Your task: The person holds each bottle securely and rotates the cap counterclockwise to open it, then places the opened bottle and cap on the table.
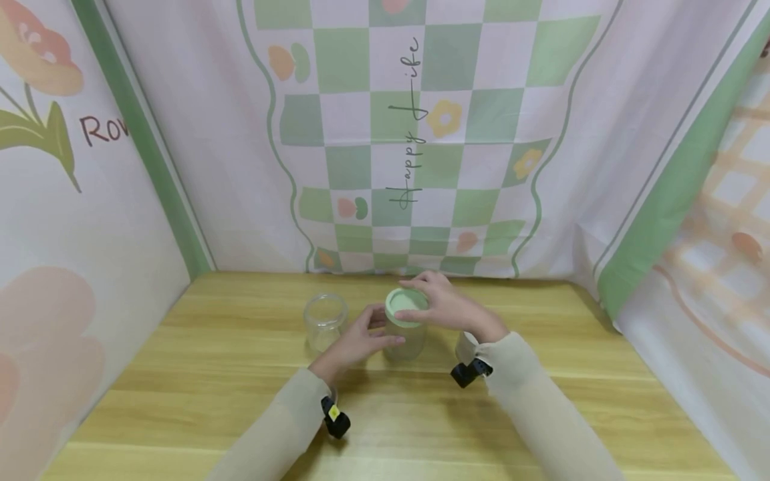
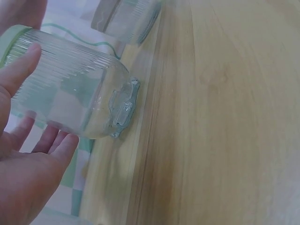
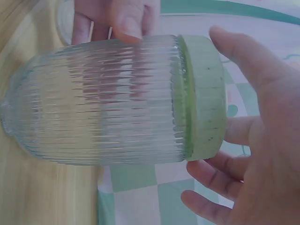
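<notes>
Near the middle of the far edge of the tabletop, a green lid is gripped round its rim by the right hand, with thumb and fingers set on opposite sides; the glass jar under it, upright, is loosely clasped about its body by the left hand, and how firmly cannot be told. By the look of it, the lid could be skewed if more force were put on one side of its rim than on the other. The jar could be spun or slid if that loose clasp were overcome by a twist from above, and it could be tipped if its top were pushed sideways. The open glass jar, just beside the left hand towards the left edge, could be knocked if that hand were swung outward. The lid is pale green and appears to be seated level, with a raised ring round its top; the wall below is clear and finely ribbed lengthwise, rounded in towards a lumpy moulded foot.
</notes>
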The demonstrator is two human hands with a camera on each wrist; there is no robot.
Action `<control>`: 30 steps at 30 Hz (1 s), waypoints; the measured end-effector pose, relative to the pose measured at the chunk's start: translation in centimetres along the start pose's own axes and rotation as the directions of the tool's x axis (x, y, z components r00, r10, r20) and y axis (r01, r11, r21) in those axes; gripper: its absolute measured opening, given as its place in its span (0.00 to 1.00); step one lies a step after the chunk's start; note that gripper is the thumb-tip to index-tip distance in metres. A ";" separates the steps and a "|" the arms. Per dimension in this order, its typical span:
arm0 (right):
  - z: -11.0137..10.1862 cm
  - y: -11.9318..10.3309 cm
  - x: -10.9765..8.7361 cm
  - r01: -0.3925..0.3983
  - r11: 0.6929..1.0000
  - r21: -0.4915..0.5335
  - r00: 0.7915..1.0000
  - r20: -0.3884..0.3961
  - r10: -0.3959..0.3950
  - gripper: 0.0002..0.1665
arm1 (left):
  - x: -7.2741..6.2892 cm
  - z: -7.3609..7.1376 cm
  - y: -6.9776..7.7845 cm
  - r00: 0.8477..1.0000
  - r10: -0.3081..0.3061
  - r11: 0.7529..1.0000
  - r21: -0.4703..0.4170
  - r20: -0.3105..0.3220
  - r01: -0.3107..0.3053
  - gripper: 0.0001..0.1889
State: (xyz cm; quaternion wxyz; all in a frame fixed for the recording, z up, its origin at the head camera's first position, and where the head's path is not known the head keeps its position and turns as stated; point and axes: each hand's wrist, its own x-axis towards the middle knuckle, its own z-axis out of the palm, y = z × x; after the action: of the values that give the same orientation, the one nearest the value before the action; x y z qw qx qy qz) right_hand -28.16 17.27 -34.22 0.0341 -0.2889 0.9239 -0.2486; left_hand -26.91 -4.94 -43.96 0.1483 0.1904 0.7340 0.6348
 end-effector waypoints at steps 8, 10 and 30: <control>1.1 -0.1 -0.4 -0.021 0.999 -0.046 0.993 -0.114 0.015 0.51 | 0.0 0.0 0.0 1.000 -0.004 1.000 0.010 -0.004 0.004 0.44; 1.4 -0.2 -0.5 -0.035 0.998 -0.048 0.989 -0.148 0.028 0.51 | 0.1 0.1 -0.1 1.000 -0.001 1.000 0.009 -0.007 0.002 0.44; 2.1 -1.1 -0.9 -0.081 0.994 -0.069 0.971 -0.231 0.063 0.51 | 0.2 0.0 -0.3 1.000 -0.008 1.000 0.003 -0.020 0.008 0.42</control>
State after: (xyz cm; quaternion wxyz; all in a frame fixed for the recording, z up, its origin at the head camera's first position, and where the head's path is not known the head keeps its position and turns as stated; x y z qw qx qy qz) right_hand -26.41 16.06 -35.60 -0.0746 -0.2258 0.9406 -0.2425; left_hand -27.10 -4.84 -44.26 0.1429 0.1814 0.7372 0.6350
